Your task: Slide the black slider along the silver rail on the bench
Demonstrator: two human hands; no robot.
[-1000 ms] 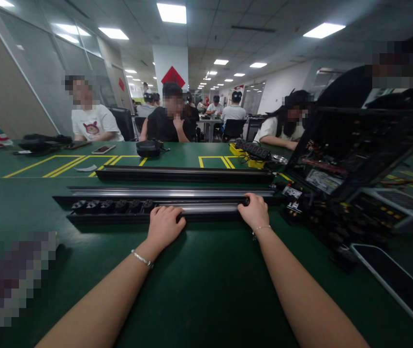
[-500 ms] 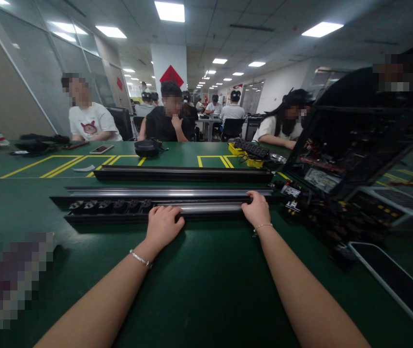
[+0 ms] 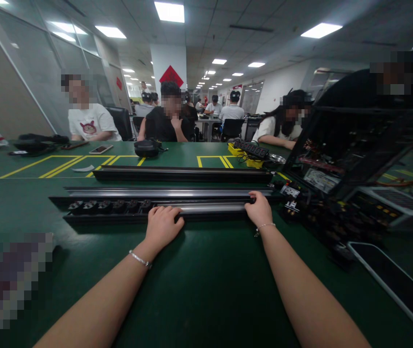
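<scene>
Left of centre, a row of black sockets [image 3: 108, 206] sits inside the long black channel [image 3: 83, 218] lying across the green table [image 3: 199, 290]. The left hand [image 3: 162, 225] rests palm-down, fingers spread, on the channel's silver cover strip [image 3: 210, 208]. Right of centre, the right hand [image 3: 259, 209] curls over the strip's end. Since half a second ago, the right hand has edged slightly rightward; the left is unchanged.

open-plan assembly workshop (green benches [image 3: 206, 290])
</scene>
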